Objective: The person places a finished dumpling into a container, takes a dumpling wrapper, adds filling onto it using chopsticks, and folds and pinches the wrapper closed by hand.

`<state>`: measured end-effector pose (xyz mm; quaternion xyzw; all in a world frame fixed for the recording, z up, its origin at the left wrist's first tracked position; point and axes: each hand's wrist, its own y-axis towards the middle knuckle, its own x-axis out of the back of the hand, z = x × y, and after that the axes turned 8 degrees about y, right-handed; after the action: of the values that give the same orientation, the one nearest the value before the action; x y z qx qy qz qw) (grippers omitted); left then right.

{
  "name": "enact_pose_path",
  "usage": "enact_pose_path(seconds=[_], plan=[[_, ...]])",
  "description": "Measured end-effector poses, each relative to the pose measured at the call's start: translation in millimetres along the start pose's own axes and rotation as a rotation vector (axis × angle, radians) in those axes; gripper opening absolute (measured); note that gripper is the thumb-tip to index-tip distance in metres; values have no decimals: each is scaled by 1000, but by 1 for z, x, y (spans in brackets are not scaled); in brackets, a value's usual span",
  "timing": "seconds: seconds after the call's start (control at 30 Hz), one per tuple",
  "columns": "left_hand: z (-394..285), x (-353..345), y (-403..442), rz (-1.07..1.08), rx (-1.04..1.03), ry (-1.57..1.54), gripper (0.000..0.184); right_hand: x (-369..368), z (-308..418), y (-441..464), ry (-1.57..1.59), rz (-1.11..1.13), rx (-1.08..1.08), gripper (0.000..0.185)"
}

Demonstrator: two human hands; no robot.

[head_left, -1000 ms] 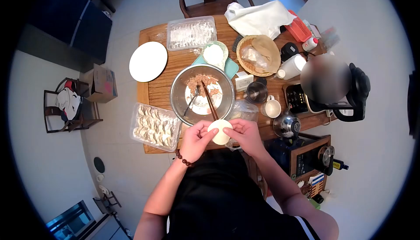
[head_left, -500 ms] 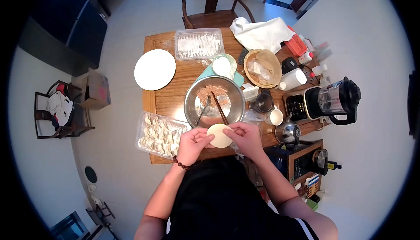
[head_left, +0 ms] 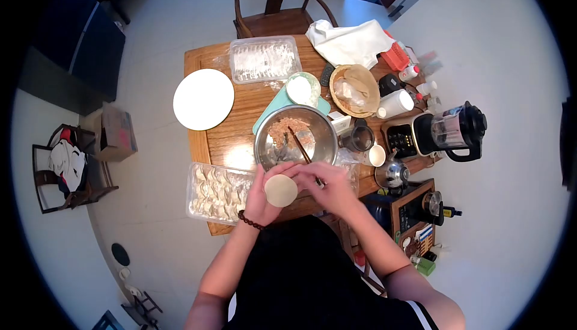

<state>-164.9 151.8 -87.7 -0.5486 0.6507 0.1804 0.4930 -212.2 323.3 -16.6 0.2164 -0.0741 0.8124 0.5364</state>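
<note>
A round dumpling wrapper lies flat on the palm of my left hand, over the near rim of the metal mixing bowl. My right hand is at the bowl's near right side, its fingers closed about the upper part of the brown chopsticks. Their lower tips rest in the pinkish minced filling. A dark utensil also stands in the bowl, partly hidden by my hands. To the left of my left hand, a clear plastic tray holds rows of folded dumplings.
A floury tray and a white round plate lie farther back. Behind the bowl, a bowl of white powder sits on a teal board. A basket, cup, kettle and blender crowd the right.
The wrapper was between both hands; now only my left hand supports it, on its palm and slightly left. My right hand has let go of it and closed on the chopsticks.
</note>
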Motion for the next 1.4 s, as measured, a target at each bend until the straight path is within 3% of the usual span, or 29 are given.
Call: enact_pose_path(seconds=[0.1, 0.2, 0.27, 0.47, 0.6, 0.67, 0.8, 0.87, 0.9, 0.97, 1.03, 1.1, 1.4], plan=[[-1, 16, 3, -15, 35, -168, 80, 33, -60, 2, -185, -31, 37, 17], [-1, 27, 11, -117, -16, -220, 80, 54, -112, 4, -424, 166, 101, 18], [-1, 35, 13, -134, -32, -243, 81, 53, -141, 0, -535, 424, 76, 19], [1, 37, 18, -180, -54, -302, 86, 33, -184, 6, -633, 661, 242, 14], [5, 42, 22, -201, -73, -291, 88, 29, -191, 14, -600, 673, 314, 9], [5, 45, 25, -219, -83, -286, 89, 31, -180, 19, -500, 577, 407, 8], [3, 53, 24, -251, -128, -305, 90, 30, -182, 26, -331, 390, 357, 9], [3, 54, 26, -247, -139, -317, 90, 27, -173, 31, -131, 122, 273, 9], [2, 54, 26, -237, -135, -346, 92, 25, -173, 33, -127, 123, 272, 9], [0, 55, 25, -228, -129, -375, 93, 23, -174, 39, 18, -184, 233, 8], [0, 56, 25, -236, -134, -388, 97, 19, -181, 42, 78, -278, 224, 10], [0, 59, 26, -229, -140, -389, 98, 12, -183, 41, 544, -494, -118, 18], [-2, 59, 26, -233, -110, -378, 101, -17, -198, 43, 578, -566, -256, 24]])
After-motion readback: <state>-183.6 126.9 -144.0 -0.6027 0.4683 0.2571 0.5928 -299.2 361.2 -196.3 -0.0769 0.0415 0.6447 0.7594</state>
